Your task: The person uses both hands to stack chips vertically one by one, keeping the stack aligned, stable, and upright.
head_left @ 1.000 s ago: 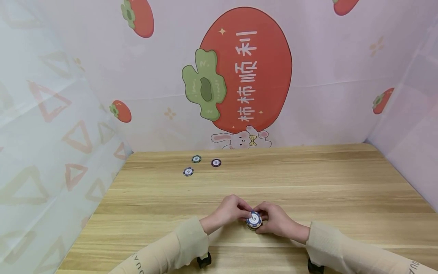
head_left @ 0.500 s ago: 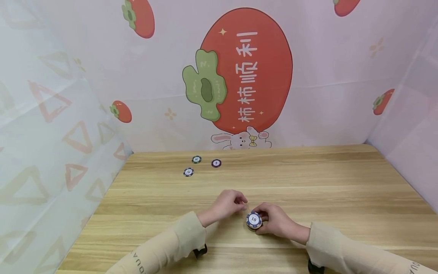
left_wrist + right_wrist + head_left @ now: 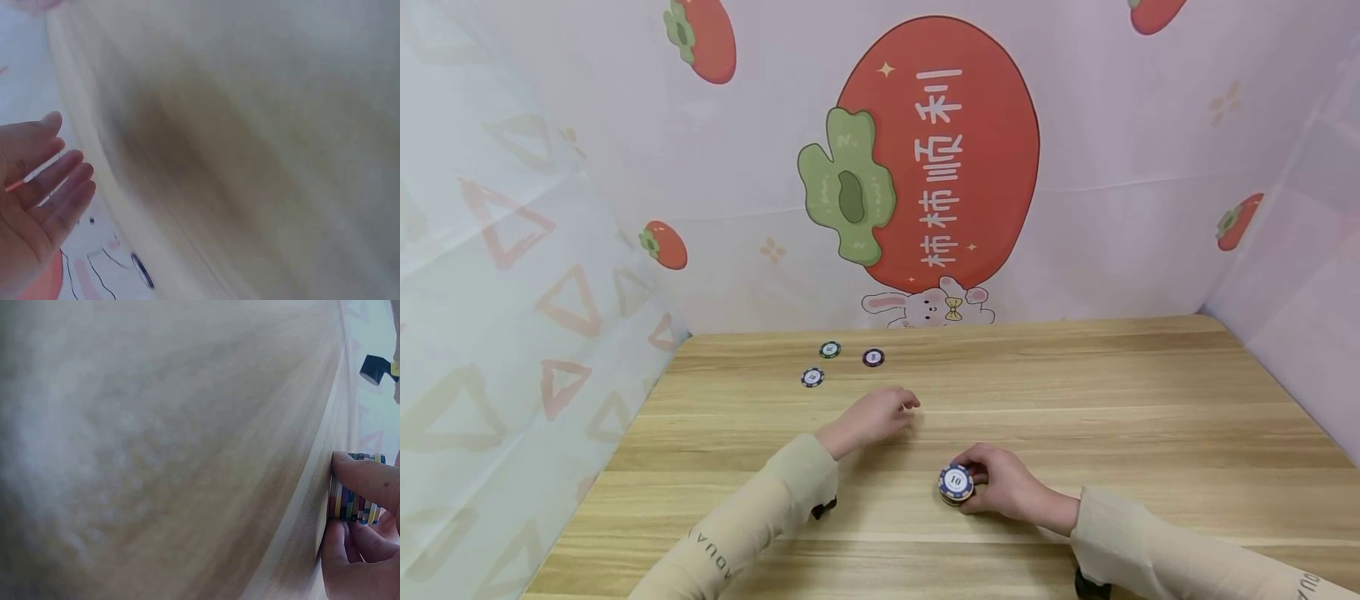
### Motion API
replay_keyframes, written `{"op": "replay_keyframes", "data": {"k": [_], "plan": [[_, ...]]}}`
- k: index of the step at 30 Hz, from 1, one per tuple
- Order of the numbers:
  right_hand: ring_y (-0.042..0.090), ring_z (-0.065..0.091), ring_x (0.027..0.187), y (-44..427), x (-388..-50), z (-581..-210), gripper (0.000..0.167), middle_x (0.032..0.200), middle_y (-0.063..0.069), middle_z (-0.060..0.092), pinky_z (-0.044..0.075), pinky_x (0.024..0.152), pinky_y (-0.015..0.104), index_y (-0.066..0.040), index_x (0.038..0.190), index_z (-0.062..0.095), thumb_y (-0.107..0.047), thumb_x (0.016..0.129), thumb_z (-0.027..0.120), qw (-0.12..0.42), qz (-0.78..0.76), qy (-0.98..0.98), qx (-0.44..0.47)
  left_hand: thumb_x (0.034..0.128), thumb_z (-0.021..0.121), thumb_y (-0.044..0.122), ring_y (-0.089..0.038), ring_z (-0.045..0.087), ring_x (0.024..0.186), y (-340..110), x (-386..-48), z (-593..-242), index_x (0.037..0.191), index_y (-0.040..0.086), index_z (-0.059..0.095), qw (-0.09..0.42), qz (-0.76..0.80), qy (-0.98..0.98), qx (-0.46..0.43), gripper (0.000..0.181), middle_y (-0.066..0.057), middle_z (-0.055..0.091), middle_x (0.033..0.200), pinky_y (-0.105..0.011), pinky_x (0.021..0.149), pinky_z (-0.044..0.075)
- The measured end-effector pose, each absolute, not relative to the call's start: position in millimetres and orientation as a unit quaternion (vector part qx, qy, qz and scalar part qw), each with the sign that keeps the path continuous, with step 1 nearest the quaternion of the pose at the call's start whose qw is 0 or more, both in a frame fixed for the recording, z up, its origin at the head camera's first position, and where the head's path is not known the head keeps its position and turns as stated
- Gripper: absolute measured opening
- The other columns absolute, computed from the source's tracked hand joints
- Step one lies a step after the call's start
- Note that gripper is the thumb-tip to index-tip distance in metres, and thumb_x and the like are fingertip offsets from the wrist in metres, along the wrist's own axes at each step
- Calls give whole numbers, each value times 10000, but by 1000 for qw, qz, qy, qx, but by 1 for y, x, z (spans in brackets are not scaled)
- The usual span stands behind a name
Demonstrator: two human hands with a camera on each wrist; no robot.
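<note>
A stack of poker chips (image 3: 956, 482) stands on the wooden table, topped by a blue-and-white chip marked 10. My right hand (image 3: 1006, 483) holds the stack from the right, thumb at the near side and fingers at the far side. In the right wrist view the edges of several coloured chips (image 3: 356, 503) show between thumb and fingers. My left hand (image 3: 874, 417) is above the table, apart from the stack, and holds nothing. Its fingers look relaxed and slightly bent in the left wrist view, where the palm (image 3: 28, 231) shows.
Three single chips lie flat near the table's back left: a green one (image 3: 830, 350), a purple one (image 3: 873, 357) and a blue one (image 3: 812, 377). Behind the wooden table (image 3: 1075, 400) hangs a pink printed curtain (image 3: 1112, 250), with pale curtains at both sides.
My left hand has let go of the top of the chip stack and moved away, left and toward the loose chips. The right hand stays at the stack.
</note>
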State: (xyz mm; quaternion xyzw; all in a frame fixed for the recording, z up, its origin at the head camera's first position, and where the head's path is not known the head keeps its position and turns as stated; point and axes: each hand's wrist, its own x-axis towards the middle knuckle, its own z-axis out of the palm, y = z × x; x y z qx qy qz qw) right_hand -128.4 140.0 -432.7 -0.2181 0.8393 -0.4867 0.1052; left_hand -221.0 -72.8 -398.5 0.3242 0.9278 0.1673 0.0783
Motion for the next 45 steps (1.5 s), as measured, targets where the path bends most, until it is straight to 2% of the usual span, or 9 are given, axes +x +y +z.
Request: {"op": "replay_keyframes", "data": {"k": [11, 19, 29, 45], "plan": [[186, 590, 851, 140, -128, -434, 482, 970, 76, 571, 500, 723, 207, 55, 1004, 596, 30, 571, 806, 102, -490, 837, -220, 890, 559, 105, -259, 498, 1146, -83, -251, -404, 1188, 31, 550, 67, 196, 938, 278, 307, -112, 552, 1219, -373, 972, 384], [206, 595, 853, 140, -129, -435, 493, 973, 85, 577, 498, 721, 196, 65, 1012, 588, 33, 571, 804, 101, -489, 838, -222, 867, 585, 67, -293, 510, 1108, -87, -270, -400, 1173, -30, 544, 38, 204, 940, 270, 324, -164, 564, 1169, -383, 949, 402], [219, 593, 856, 139, -130, -434, 491, 969, 90, 580, 496, 719, 191, 65, 1011, 589, 36, 570, 804, 103, -486, 839, -221, 880, 587, 111, -317, 458, 1159, -93, -282, -403, 1264, -32, 467, 50, 234, 949, 205, 427, -197, 476, 1258, -401, 987, 363], [205, 595, 850, 140, -129, -435, 479, 968, 83, 579, 497, 713, 193, 59, 1005, 594, 28, 577, 805, 104, -491, 836, -220, 899, 550, 116, -344, 384, 1240, -99, -302, -406, 1300, -62, 422, 62, 214, 959, 176, 456, -225, 443, 1317, -416, 1041, 283]]}}
